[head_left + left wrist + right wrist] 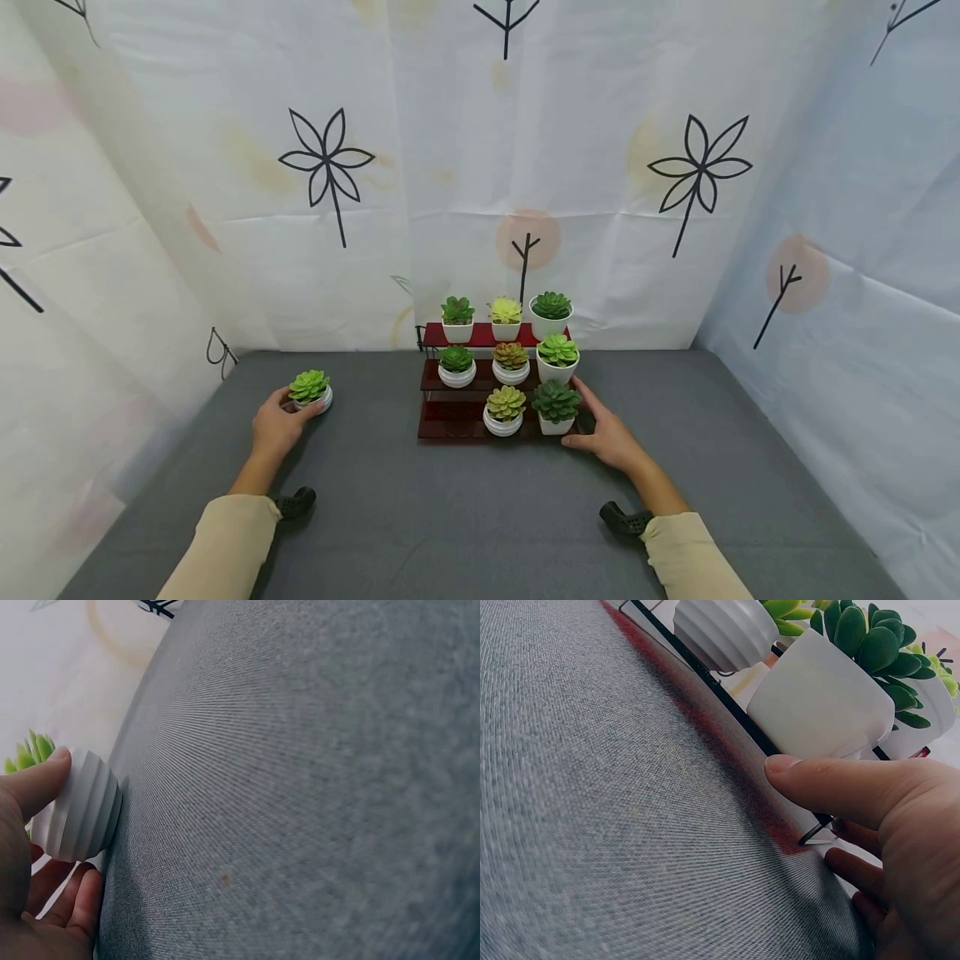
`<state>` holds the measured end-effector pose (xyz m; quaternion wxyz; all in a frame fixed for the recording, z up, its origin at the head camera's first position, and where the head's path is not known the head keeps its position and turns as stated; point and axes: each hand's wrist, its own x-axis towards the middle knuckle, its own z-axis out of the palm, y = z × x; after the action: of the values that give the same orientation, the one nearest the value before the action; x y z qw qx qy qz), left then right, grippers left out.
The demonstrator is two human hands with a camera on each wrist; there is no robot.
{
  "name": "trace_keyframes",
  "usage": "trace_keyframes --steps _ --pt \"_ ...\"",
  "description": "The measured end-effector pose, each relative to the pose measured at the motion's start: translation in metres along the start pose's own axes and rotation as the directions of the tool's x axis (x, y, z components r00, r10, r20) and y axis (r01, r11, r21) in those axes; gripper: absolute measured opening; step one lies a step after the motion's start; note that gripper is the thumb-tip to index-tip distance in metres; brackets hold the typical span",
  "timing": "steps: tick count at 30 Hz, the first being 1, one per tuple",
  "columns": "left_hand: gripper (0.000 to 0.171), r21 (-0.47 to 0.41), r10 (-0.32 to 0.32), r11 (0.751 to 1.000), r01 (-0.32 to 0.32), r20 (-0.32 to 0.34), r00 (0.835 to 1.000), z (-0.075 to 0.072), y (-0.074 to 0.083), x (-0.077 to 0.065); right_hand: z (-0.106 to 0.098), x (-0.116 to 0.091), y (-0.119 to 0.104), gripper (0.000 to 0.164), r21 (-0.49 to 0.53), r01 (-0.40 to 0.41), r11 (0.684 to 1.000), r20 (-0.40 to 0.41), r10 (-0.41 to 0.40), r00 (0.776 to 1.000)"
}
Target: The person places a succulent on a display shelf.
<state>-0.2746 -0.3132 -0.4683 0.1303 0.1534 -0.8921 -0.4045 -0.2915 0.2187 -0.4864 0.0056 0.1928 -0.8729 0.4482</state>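
Observation:
At the left of the head view, my left hand (277,427) grips a bright green potted succulent (310,387) by its ridged white pot (79,806), thumb on one side and fingers on the other. The pot is at or just above the grey cloth; I cannot tell which. My right hand (613,437) is at the right end of a dark red three-tier stand (450,423), thumb and fingers spread apart. Its thumb (832,784) lies at the bottom tier's front corner, close below a dark green succulent (556,408) in a smooth white pot (817,697).
Several other succulents in white pots stand on the stand, including a yellow-green one (505,410) on the bottom tier. A grey cloth (450,517) covers the table. Printed white curtains (465,167) enclose the back and sides.

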Motion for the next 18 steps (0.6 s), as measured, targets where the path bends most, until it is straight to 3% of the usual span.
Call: trace_keyframes --steps 18 --pt "0.075 0.011 0.033 0.999 -0.033 -0.017 0.999 0.0011 -0.0035 -0.0007 -0.0003 0.0 -0.0004 0.102 0.002 0.005 1.0 -0.001 -0.005 1.0"
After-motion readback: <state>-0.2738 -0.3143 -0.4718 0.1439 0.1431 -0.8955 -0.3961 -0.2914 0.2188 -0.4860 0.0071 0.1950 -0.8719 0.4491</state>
